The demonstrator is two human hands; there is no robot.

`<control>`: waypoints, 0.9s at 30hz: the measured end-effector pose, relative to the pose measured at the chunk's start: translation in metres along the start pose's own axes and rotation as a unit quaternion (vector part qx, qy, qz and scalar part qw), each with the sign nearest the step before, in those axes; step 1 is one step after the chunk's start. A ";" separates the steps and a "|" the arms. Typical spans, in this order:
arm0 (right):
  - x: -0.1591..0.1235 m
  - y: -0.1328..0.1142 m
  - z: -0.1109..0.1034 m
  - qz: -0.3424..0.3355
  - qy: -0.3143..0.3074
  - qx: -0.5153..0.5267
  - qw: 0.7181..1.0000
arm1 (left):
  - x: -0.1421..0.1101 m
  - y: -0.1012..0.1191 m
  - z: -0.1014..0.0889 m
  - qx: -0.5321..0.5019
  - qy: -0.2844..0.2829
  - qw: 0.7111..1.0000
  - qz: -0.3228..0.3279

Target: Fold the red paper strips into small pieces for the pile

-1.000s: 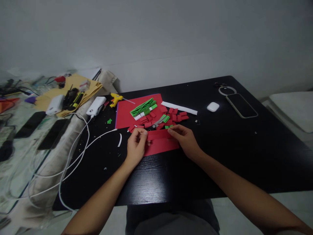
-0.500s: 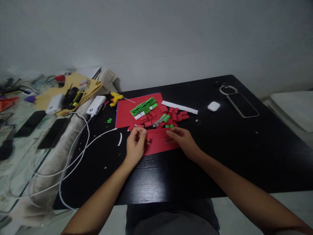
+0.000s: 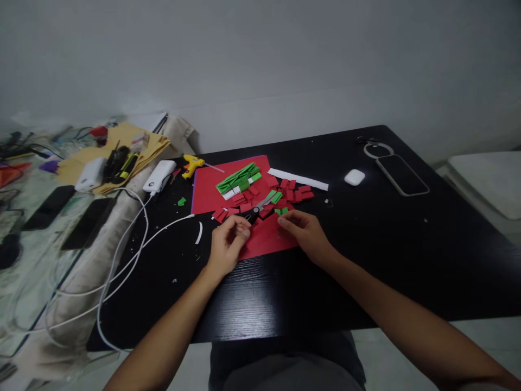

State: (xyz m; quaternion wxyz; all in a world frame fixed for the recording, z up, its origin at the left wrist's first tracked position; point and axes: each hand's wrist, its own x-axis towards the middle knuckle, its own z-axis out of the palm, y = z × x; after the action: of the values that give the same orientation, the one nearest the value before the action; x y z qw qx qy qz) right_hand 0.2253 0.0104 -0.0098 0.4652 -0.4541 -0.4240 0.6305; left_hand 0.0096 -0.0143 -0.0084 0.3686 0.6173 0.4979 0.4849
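A red paper sheet (image 3: 266,239) lies near the front of the black table, between my two hands. My left hand (image 3: 227,244) is curled at its left side, thumb and forefinger at the paper's edge. At the upper right edge, my right hand (image 3: 307,233) pinches the sheet between thumb and fingers. Just beyond the paper are scissors (image 3: 265,202) with dark handles, their handle end close to my left fingertips. Around them lie several small folded red paper pieces (image 3: 291,190) and a few green pieces (image 3: 277,196).
Behind lie a larger red sheet (image 3: 203,190), a bundle of green folded paper (image 3: 240,178) and a white strip (image 3: 299,179). A yellow glue gun (image 3: 192,165), white power bank (image 3: 160,175) and cables (image 3: 142,244) are left. A white case (image 3: 354,177) and phone (image 3: 402,175) sit right.
The sheet's upper left edge has dropped toward me and now slants, uncovering the scissors' handles. My left fingers have shifted slightly; my right hand has stayed nearly still.
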 end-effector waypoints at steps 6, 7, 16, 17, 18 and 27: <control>-0.007 0.004 0.004 0.004 -0.146 -0.070 0.987 | 0.001 0.001 0.005 0.004 -0.139 0.989 -0.044; -0.007 0.006 0.004 0.005 -0.160 -0.081 0.984 | 0.000 0.000 0.007 0.005 -0.152 0.987 -0.054; -0.004 0.014 0.002 0.027 -0.154 -0.044 0.987 | 0.002 0.003 0.011 -0.058 -0.117 0.987 -0.089; -0.004 0.014 0.002 0.028 -0.152 -0.043 0.987 | 0.003 0.003 0.011 -0.058 -0.115 0.988 -0.090; -0.004 0.013 0.002 0.029 -0.153 -0.044 0.987 | 0.003 0.004 0.011 -0.057 -0.116 0.987 -0.092; -0.006 0.013 0.004 0.012 -0.169 -0.071 0.983 | -0.001 -0.003 0.013 -0.064 -0.172 0.976 -0.118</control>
State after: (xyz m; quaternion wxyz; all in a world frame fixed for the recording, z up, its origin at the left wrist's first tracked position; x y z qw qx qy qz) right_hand 0.2202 0.0014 -0.0201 0.3456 -0.3778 -0.5345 0.6724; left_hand 0.0209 -0.0146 -0.0151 0.5425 0.6034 0.4641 0.3552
